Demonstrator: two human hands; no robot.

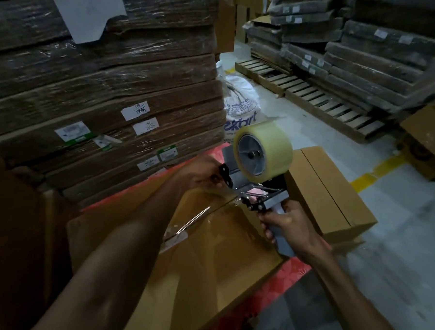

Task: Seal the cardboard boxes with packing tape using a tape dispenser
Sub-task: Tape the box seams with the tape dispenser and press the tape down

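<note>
Right hand (294, 227) grip wrapped round tape dispenser (259, 162) handle. Left hand (203, 174) at dispenser front, grip state unclear. Tape strip (194, 219) on closed cardboard box (216, 265); second closed box (334, 196) beside.

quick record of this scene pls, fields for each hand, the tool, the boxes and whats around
right hand: grips the tape dispenser by its grey handle
left hand: at the dispenser's front end, fingers curled; hold on the tape too blurred to tell
tape roll: clear, thick, mounted on the dispenser
large box: flaps closed, shiny tape strip along its seam, lies on red mat
small box: closed, right of the large box
background: wrapped cardboard stacks, wooden pallets
</note>
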